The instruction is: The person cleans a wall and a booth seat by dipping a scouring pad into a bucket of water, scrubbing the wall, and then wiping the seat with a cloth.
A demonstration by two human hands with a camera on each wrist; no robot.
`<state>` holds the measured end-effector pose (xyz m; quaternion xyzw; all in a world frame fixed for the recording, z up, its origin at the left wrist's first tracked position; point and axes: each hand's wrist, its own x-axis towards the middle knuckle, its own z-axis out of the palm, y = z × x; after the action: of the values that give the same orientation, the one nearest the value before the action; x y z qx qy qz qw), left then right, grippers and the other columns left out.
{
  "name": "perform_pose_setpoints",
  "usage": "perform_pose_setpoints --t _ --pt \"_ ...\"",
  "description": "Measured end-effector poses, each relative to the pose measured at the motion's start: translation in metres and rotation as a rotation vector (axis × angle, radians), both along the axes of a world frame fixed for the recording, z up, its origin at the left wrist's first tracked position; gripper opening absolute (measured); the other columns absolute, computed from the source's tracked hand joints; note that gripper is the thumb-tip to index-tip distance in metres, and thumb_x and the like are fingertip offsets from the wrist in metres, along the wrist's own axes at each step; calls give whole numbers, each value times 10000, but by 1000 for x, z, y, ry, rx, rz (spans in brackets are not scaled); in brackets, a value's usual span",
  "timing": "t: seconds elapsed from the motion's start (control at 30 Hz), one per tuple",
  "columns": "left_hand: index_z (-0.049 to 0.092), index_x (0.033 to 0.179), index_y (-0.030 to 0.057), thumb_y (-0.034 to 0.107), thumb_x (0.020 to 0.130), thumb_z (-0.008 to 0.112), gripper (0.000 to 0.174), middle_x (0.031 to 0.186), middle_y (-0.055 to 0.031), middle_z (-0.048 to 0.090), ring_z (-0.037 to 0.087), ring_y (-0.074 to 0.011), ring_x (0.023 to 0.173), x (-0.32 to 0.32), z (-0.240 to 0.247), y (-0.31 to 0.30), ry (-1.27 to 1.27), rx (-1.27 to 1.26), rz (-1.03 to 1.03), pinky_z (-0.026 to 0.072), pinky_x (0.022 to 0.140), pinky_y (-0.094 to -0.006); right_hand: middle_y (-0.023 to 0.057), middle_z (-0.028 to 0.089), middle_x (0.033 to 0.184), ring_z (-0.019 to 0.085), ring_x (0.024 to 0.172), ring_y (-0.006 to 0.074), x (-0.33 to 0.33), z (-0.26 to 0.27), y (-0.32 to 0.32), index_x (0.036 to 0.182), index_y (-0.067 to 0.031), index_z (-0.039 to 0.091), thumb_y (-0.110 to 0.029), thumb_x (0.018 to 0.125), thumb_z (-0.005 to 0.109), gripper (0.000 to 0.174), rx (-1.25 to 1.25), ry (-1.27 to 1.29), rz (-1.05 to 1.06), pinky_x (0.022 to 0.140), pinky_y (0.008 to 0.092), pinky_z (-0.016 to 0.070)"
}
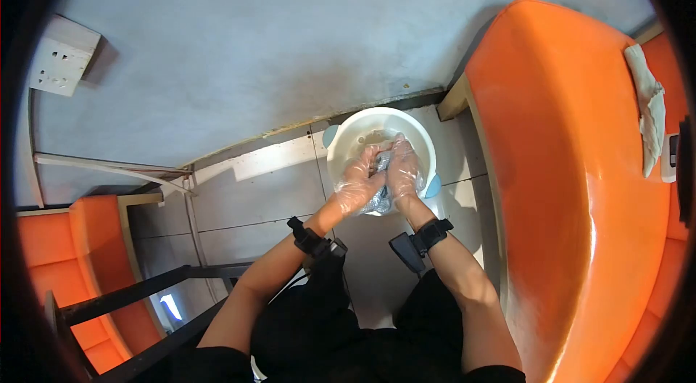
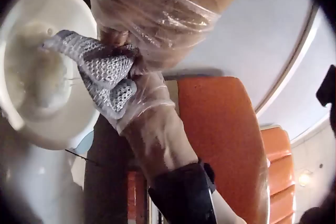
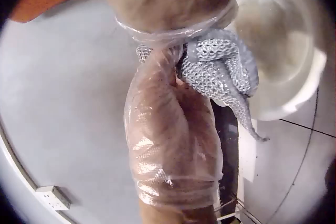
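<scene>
Both of my hands wear thin clear plastic gloves and come together over a white basin (image 1: 428,147). Between them is a bunched grey mesh cloth (image 3: 218,69), wet-looking and folded, with one narrow end hanging down. My left hand (image 1: 357,181) grips the cloth from one side, its fingers curled into the folds. On the other side my right hand (image 1: 403,169) holds it too, the back of that hand facing up. Cloudy water (image 2: 39,71) lies in the basin below the cloth. The fingertips are partly hidden by the gloves and the folds.
The basin stands on a tiled floor (image 1: 239,202) close to a grey wall (image 1: 290,27). An orange padded seat (image 1: 544,151) rises at the right, with a crumpled pale cloth (image 1: 645,104) on it. Another orange seat (image 1: 101,238) and a dark metal frame (image 1: 130,303) are at the left.
</scene>
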<state>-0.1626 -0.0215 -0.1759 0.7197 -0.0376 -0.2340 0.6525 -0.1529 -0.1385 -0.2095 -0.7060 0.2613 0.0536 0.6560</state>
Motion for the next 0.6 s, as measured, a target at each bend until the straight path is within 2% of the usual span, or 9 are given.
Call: perform_pose_setpoints --t 0.07,0.13,0.17,0.2,0.23,0.27,0.33,0.4,0.6 --pt "476 1311 80 40 858 636 483 1237 -107 557 520 -199 1160 -3 0 -5 -83 -55 31 422 991 -324 117 638 892 587 792 209 1 -8 -1 1018 -26 612 -422 1020 411 444 24 -37 -38 789 335 464" --pt "491 1309 96 27 849 631 486 1272 -123 555 517 -223 1203 -5 5 -6 -164 -113 62 417 1005 -325 170 667 907 620 795 318 0 -3 -3 1035 4 613 -382 1025 393 445 -6 -19 -62 807 389 474" --pt "494 1307 104 22 853 623 479 1312 -142 522 494 -243 1238 -5 7 -5 -286 100 42 398 1029 -334 170 667 907 620 795 318 1 -4 -2 1035 4 613 -382 1025 393 445 -6 -19 -62 807 389 474" --pt "496 1305 111 17 857 615 473 1351 -162 489 471 -264 1272 -6 9 -4 -406 313 20 379 1053 -343 132 658 935 620 817 287 2 -6 0 1055 -23 612 -416 1025 387 454 376 44 -171 821 381 478" --pt "496 1305 111 17 857 615 473 1351 -162 489 471 -264 1272 -6 3 -4 -406 312 21 379 1053 -343 95 648 963 621 840 255 3 -7 0 1075 -50 610 -451 1025 381 464 759 107 -279 836 374 482" --pt "498 1301 115 10 857 607 469 1363 -165 472 462 -281 1280 -7 -7 -5 -460 323 36 377 1057 -352 95 648 963 621 840 255 3 -9 0 1075 -50 610 -451 1025 381 464 759 107 -278 836 374 482" --pt "499 1297 118 4 857 598 465 1375 -168 456 453 -298 1288 -7 -7 -6 -515 334 54 376 1061 -360 54 605 1051 591 943 190 5 -3 -2 1159 -88 580 -534 1002 389 511 1060 159 -249 875 361 478" --pt "473 1299 80 24 849 608 474 1290 -136 509 475 -301 1250 -9 -5 -2 -284 168 23 359 1073 -359 89 595 1114 571 1025 219 3 1 -7 1211 -71 548 -570 984 389 571 1021 157 -158 938 379 455" --pt "522 1267 163 46 838 624 456 1268 -85 564 535 -247 1197 7 30 8 -358 344 -29 417 1028 -363 117 560 1255 506 1178 226 7 -1 -19 1364 -16 450 -580 982 386 684 729 217 -4 1059 382 368"
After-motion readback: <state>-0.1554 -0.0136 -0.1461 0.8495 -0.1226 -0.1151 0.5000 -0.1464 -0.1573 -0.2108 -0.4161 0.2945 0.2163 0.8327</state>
